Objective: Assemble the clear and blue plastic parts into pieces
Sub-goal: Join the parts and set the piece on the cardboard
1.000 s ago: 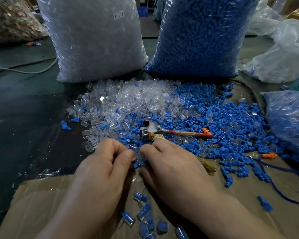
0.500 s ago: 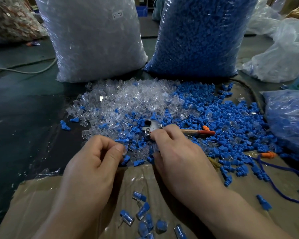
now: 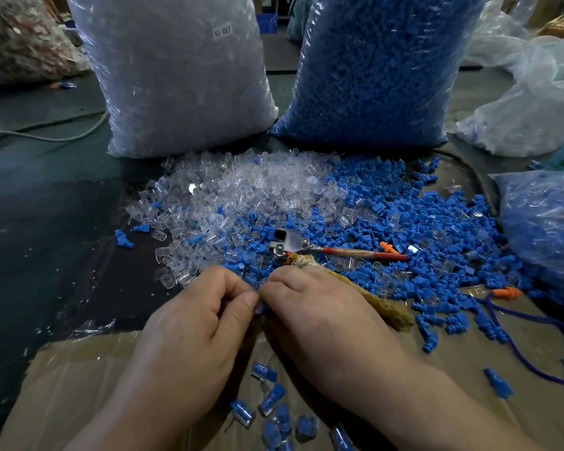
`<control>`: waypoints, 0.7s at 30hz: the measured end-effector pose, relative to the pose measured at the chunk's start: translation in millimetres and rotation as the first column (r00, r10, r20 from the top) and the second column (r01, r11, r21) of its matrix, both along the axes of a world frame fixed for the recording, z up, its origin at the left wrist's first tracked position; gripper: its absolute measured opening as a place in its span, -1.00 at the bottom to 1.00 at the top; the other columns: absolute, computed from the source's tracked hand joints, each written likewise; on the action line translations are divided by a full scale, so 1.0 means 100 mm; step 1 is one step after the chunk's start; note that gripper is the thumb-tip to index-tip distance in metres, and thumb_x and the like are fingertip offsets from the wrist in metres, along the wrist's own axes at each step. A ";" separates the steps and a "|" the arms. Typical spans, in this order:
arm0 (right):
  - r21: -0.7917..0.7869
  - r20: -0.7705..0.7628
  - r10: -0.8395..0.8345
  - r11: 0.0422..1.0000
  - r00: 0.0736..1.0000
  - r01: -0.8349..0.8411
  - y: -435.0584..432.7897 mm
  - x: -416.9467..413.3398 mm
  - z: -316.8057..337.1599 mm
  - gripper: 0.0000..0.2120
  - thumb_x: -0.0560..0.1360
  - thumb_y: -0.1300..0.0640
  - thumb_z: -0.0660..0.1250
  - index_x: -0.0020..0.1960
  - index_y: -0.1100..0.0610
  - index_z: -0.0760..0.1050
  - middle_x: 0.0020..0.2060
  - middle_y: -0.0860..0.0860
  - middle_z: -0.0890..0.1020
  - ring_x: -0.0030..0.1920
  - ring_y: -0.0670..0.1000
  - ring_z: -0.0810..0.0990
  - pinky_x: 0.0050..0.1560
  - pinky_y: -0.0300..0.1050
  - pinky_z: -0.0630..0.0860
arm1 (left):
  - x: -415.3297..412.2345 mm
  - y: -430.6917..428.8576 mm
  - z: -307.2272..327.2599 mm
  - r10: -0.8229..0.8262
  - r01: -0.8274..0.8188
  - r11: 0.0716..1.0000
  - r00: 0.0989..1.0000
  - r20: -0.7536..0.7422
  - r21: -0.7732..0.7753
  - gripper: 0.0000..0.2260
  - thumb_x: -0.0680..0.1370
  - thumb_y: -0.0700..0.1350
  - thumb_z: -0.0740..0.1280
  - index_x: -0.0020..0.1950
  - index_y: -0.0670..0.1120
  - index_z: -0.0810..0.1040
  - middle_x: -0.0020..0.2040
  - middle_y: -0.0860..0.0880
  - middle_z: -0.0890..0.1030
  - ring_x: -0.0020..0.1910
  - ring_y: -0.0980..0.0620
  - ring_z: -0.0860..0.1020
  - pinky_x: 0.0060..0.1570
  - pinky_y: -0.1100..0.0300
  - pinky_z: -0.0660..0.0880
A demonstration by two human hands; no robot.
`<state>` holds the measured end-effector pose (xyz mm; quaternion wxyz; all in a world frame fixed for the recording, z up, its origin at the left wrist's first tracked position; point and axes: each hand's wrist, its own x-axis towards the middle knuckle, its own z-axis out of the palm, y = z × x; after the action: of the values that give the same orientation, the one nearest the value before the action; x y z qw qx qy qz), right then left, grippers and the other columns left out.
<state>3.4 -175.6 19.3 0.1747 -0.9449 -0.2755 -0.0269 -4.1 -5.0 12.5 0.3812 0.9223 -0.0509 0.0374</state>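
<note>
A heap of clear plastic caps (image 3: 241, 193) lies beside a spread of blue plastic plugs (image 3: 414, 229) on the table. My left hand (image 3: 196, 333) and my right hand (image 3: 323, 320) meet fingertip to fingertip at the near edge of the heap. Between them they pinch a small part (image 3: 260, 306), mostly hidden by the fingers, so its colour is hard to tell. Several assembled clear-and-blue pieces (image 3: 274, 408) lie on the cardboard (image 3: 79, 385) below my hands.
A big bag of clear caps (image 3: 176, 76) and a big bag of blue plugs (image 3: 378, 66) stand behind the heap. Pliers (image 3: 310, 249) with red handles lie among the parts. Another bag of blue pieces (image 3: 547, 229) sits right, a blue cord (image 3: 518, 349) near it.
My right hand drew back from the heap beside the pliers and met my left hand again. Both hands now sit lower, fingertips together.
</note>
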 end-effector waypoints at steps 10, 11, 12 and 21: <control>-0.015 0.038 0.046 0.999 0.998 -0.045 0.01 0.01 0.00 -0.74 0.52 0.14 0.34 0.20 0.03 0.52 0.06 -0.06 0.56 -0.02 0.00 0.48 -0.06 -0.06 0.51 | 0.02 -0.02 -0.05 0.080 -0.078 0.968 0.997 -0.001 -0.237 -0.66 0.48 0.38 0.14 -0.07 0.19 0.54 -0.16 0.21 0.66 -0.16 0.19 0.60 -0.15 -0.10 0.60; -0.008 0.038 0.042 0.999 0.998 -0.042 0.00 0.01 0.00 -0.75 0.51 0.14 0.34 0.19 0.03 0.52 0.03 -0.06 0.56 -0.03 0.00 0.48 -0.06 -0.06 0.52 | 0.02 -0.02 -0.05 0.086 -0.084 0.964 0.996 -0.005 -0.253 -0.67 0.49 0.37 0.17 -0.07 0.18 0.55 -0.17 0.19 0.66 -0.17 0.18 0.61 -0.15 -0.11 0.60; 0.005 0.037 0.042 0.999 0.998 -0.042 0.00 0.01 -0.01 -0.76 0.51 0.15 0.35 0.18 0.04 0.52 0.01 -0.05 0.55 -0.03 0.00 0.48 -0.06 -0.05 0.52 | 0.02 -0.02 -0.05 0.087 -0.085 0.961 0.996 -0.007 -0.265 -0.70 0.51 0.36 0.20 -0.07 0.18 0.56 -0.17 0.18 0.67 -0.18 0.16 0.61 -0.15 -0.12 0.61; 0.216 -0.004 -0.073 0.974 0.997 0.073 -0.06 -0.01 -0.01 -0.85 0.51 0.14 0.32 0.07 -0.01 0.50 0.00 -0.11 0.54 0.05 -0.09 0.44 0.04 -0.10 0.49 | 0.02 -0.04 -0.07 0.128 -0.139 0.918 0.990 -0.055 -0.371 -0.80 0.44 0.22 0.31 -0.09 0.15 0.60 -0.24 0.11 0.69 -0.27 0.12 0.65 -0.24 -0.04 0.62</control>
<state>2.7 -181.6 18.6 0.2749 -0.9297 -0.2364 -0.0650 -1.8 -8.5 5.3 0.5473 0.8344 0.0258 0.0589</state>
